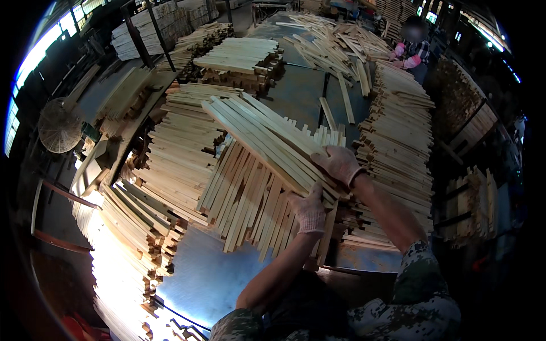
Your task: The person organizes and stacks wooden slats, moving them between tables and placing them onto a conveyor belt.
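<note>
A bundle of long pale wooden strips (267, 142) slants from the upper left toward me, its near end between my hands. Wearing a light knit glove, my left hand (310, 211) is closed around the near left edge of the bundle. My right hand (339, 163), gloved too, clasps its right side a little farther out. Some of the fingers are hidden by the wood. Beneath the bundle, a layer of loose wooden strips (244, 196) is fanned out, with their near ends uneven.
Tall rows of stacked strips stand on the left (176, 148) and right (398, 142). A metal tabletop (213, 278) shows near me. Scattered strips (341, 40) lie at the far end, where a person in pink gloves (406, 61) works. A round fan (60, 126) stands far left.
</note>
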Demonstrator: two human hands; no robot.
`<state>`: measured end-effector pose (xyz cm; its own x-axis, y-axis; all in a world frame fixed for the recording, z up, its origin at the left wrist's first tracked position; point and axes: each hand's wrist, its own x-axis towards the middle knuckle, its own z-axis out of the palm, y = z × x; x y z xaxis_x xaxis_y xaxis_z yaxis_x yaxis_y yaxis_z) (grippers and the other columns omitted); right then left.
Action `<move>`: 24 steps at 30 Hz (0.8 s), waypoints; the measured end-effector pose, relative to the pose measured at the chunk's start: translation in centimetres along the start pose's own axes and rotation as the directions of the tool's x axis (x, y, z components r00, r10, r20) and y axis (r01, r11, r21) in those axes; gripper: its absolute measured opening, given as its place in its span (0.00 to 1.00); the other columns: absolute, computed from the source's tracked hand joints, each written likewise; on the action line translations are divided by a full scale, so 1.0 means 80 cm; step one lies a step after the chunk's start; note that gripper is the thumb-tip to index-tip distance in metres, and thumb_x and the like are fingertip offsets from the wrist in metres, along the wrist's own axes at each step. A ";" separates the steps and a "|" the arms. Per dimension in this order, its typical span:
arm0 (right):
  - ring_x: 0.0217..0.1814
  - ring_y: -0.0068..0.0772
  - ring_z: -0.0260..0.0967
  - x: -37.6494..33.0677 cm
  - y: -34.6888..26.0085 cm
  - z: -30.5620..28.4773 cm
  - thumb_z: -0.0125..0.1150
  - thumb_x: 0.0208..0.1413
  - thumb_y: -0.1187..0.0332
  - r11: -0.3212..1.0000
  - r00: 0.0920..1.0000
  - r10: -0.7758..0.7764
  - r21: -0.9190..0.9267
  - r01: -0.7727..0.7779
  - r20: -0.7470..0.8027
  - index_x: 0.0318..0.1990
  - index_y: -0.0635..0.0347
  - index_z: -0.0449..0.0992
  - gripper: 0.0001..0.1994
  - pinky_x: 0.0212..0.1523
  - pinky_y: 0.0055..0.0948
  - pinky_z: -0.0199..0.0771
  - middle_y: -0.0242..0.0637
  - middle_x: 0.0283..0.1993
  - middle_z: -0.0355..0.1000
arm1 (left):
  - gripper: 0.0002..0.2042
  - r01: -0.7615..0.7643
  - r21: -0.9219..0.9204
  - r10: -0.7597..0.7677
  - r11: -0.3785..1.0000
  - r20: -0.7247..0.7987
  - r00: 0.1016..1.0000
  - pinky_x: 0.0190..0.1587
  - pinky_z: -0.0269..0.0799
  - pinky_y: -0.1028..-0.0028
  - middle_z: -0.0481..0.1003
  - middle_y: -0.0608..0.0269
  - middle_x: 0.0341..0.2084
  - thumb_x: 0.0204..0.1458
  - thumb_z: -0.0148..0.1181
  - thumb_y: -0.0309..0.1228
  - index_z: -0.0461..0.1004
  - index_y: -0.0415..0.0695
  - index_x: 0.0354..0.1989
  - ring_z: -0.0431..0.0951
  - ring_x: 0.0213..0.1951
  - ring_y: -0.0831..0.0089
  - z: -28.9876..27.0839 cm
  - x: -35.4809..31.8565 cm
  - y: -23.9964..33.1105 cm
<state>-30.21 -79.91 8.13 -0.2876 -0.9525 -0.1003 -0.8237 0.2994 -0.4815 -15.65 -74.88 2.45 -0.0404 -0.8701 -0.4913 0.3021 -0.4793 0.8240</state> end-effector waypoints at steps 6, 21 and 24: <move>0.62 0.53 0.75 0.110 0.061 0.008 0.49 0.66 0.35 0.957 0.987 0.070 -0.288 -0.027 0.142 0.53 0.64 0.81 0.35 0.65 0.45 0.72 0.55 0.59 0.77 | 0.24 0.329 0.426 -0.508 0.843 0.424 0.750 0.33 0.77 0.69 0.80 0.57 0.32 0.61 0.64 0.53 0.77 0.38 0.41 0.82 0.32 0.66 0.008 0.099 -0.009; 0.73 0.59 0.63 0.160 0.062 0.117 0.45 0.74 0.45 0.984 0.995 0.032 -0.169 -0.049 -0.099 0.69 0.64 0.72 0.32 0.72 0.52 0.61 0.56 0.69 0.69 | 0.21 0.245 0.410 -0.430 0.879 0.458 0.778 0.28 0.79 0.64 0.79 0.54 0.27 0.66 0.57 0.45 0.78 0.35 0.39 0.80 0.24 0.64 -0.024 0.157 0.002; 0.74 0.57 0.62 0.157 0.057 0.111 0.46 0.74 0.47 0.990 0.994 0.070 -0.118 -0.079 -0.083 0.70 0.62 0.71 0.30 0.73 0.50 0.61 0.54 0.71 0.67 | 0.24 0.198 0.354 -0.374 0.914 0.549 0.747 0.37 0.84 0.66 0.82 0.50 0.40 0.67 0.57 0.48 0.77 0.35 0.51 0.85 0.34 0.62 -0.073 0.134 0.015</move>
<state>-33.24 -91.02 -3.08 -0.3839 -0.9214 -0.0610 -0.8503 0.3785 -0.3658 -10.18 -84.13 -3.46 -0.6661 -0.5340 -0.5208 -0.0691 -0.6511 0.7559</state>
